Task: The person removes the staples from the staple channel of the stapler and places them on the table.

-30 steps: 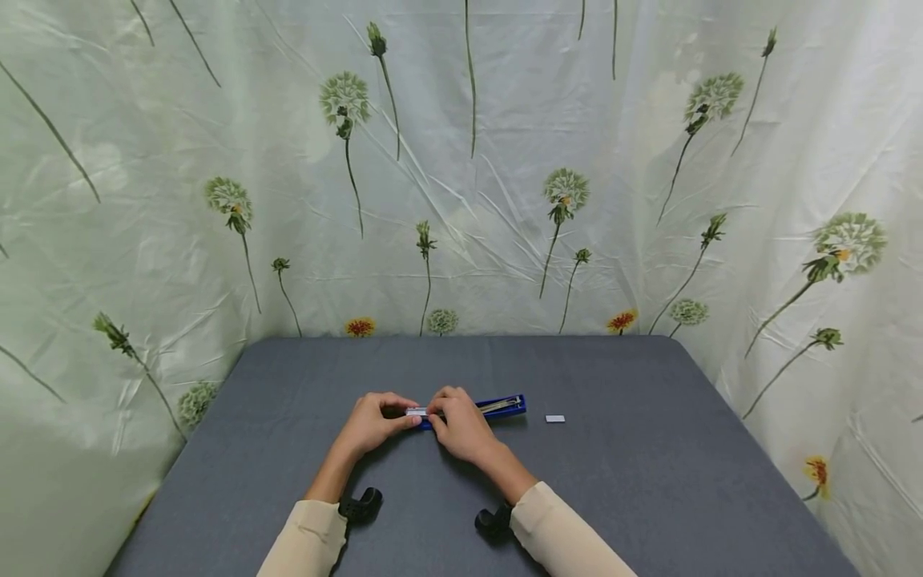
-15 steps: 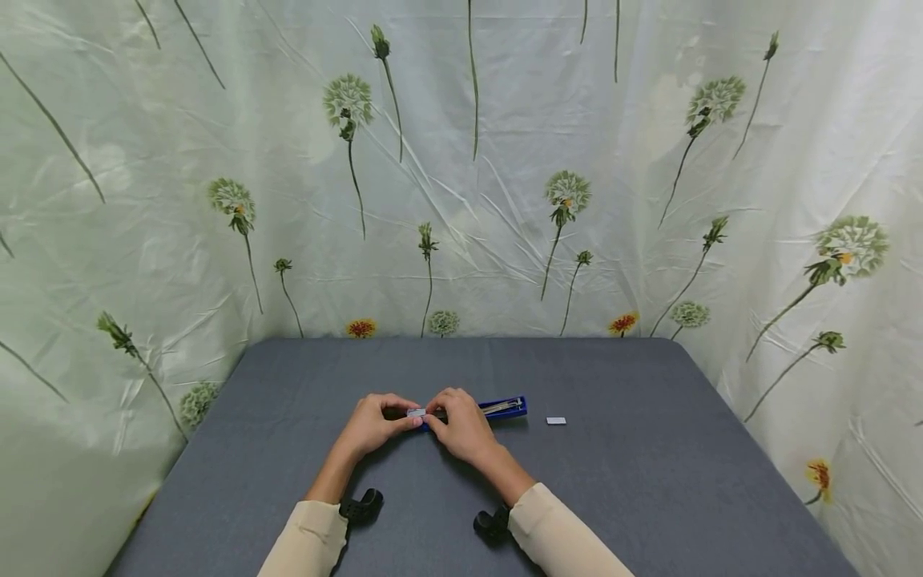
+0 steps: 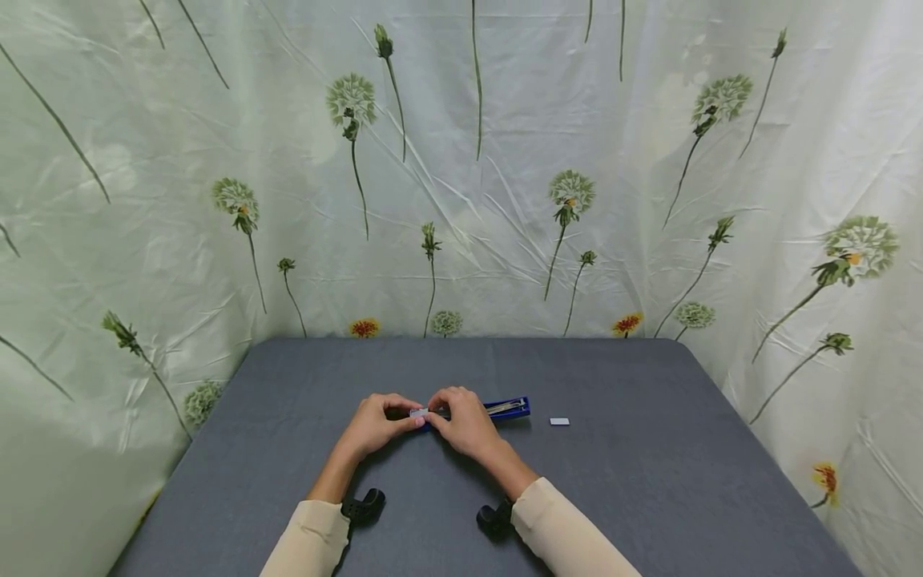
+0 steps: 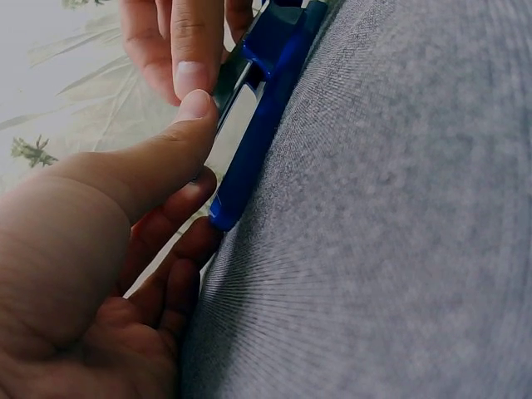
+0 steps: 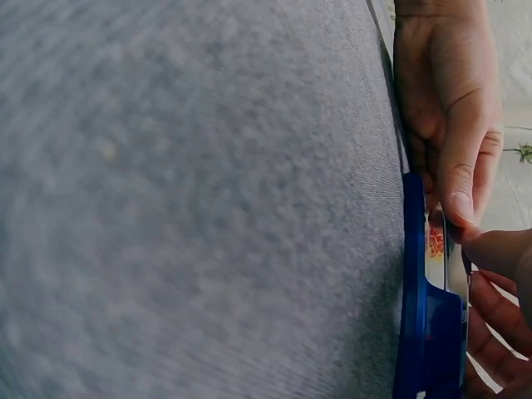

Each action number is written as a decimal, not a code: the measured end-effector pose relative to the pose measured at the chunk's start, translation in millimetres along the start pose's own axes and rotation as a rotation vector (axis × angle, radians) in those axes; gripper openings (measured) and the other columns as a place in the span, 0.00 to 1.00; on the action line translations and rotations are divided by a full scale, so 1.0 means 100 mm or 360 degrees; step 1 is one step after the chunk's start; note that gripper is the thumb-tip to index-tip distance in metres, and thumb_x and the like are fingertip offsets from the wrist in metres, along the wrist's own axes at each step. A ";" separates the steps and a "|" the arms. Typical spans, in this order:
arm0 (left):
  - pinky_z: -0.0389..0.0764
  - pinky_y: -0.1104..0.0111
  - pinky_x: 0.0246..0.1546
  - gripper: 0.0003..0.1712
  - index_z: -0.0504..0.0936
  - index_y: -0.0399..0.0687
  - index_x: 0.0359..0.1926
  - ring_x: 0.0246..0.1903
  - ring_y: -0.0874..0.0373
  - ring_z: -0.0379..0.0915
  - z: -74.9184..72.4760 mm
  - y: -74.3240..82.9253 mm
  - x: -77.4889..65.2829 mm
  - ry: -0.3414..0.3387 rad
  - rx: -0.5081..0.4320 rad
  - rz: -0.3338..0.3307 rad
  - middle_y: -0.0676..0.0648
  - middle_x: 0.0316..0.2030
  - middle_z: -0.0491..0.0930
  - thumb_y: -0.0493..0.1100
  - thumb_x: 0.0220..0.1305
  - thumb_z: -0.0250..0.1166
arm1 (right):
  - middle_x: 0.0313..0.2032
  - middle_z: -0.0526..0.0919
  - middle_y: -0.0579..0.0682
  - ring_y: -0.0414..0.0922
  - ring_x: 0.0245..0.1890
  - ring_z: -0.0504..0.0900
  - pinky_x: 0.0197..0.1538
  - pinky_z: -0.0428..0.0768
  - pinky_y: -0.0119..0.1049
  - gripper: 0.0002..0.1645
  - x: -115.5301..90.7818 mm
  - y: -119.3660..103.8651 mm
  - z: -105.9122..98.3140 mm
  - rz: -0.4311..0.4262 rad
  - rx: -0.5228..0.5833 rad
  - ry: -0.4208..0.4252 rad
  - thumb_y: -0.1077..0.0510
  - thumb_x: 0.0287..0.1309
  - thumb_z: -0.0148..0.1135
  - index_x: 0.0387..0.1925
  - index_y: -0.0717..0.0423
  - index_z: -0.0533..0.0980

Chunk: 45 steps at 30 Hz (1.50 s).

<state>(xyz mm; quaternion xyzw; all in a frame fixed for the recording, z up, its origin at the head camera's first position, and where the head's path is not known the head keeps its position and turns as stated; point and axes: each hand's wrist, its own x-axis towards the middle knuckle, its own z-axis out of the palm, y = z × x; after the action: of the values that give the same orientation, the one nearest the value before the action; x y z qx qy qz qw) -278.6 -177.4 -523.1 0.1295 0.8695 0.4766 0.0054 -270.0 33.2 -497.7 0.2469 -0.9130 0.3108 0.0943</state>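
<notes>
Head view: blue stapler (image 3: 509, 409) on surface (image 3: 634, 481), white strip (image 3: 559, 421) nearby
Left hand (image 3: 378, 420): fingers barely apart, pinching stapler's end
Right hand (image 3: 464, 423): fingers narrowly pinching stapler's middle

Room across right of table (image 3: 671, 489) — blue stapler (image 3: 513, 409) bars middle, white piece (image 3: 559, 421) near.
</notes>
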 end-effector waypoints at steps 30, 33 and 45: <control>0.80 0.61 0.47 0.12 0.92 0.63 0.43 0.41 0.61 0.82 0.01 0.00 0.04 0.0008 -0.0007 0.0003 0.57 0.40 0.89 0.53 0.56 0.79 | 0.45 0.86 0.46 0.44 0.47 0.82 0.52 0.81 0.40 0.11 -0.04 0.10 -0.13 -0.0038 0.0017 -0.0118 0.52 0.70 0.66 0.48 0.50 0.87; 0.81 0.59 0.49 0.13 0.92 0.64 0.43 0.43 0.61 0.82 0.01 -0.02 0.03 0.0004 0.0006 -0.0010 0.57 0.41 0.89 0.53 0.56 0.79 | 0.45 0.85 0.46 0.44 0.48 0.83 0.52 0.81 0.41 0.11 -0.06 0.10 -0.15 -0.0025 0.0053 -0.0125 0.53 0.71 0.65 0.49 0.51 0.86; 0.81 0.60 0.47 0.13 0.92 0.65 0.43 0.41 0.62 0.82 -0.02 -0.05 0.01 0.0007 0.0024 -0.0020 0.56 0.41 0.89 0.54 0.56 0.79 | 0.44 0.86 0.46 0.44 0.46 0.84 0.51 0.82 0.41 0.10 -0.13 0.22 -0.24 -0.0038 0.0111 -0.0015 0.55 0.70 0.66 0.47 0.52 0.87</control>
<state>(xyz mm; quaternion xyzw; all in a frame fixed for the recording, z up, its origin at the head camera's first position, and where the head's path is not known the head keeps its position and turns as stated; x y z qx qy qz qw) -280.5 -181.4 -525.7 0.1229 0.8739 0.4704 0.0055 -269.6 68.0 -494.8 0.2624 -0.8990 0.3402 0.0852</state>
